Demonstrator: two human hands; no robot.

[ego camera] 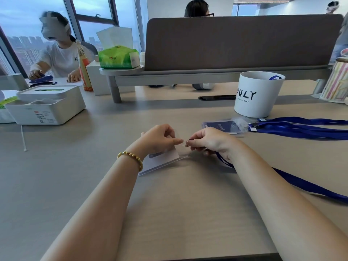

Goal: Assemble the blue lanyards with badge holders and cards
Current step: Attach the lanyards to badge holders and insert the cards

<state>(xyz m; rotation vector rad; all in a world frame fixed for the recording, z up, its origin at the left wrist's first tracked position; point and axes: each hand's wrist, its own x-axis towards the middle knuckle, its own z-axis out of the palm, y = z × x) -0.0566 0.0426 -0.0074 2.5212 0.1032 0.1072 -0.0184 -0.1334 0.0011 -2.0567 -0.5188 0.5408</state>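
- The wooden desk [178,213] has lots of bare top near the person and to the left, out to the white box [45,108].
- The left hand [160,140] pinches a clear badge holder [165,159] with a pale card inside, tilted above the desk.
- The right hand [209,142] pinches the holder's top edge and holds a blue lanyard [301,183].
- Finished badges [224,127] and more lanyards [301,127] lie by the white cup [258,95].

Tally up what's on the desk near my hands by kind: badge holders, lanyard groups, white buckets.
Badge holder in hands: 1
Finished badge stack: 1
Lanyard bundle, right: 1
Lanyard under right arm: 1
White bucket: 1
Total: 5
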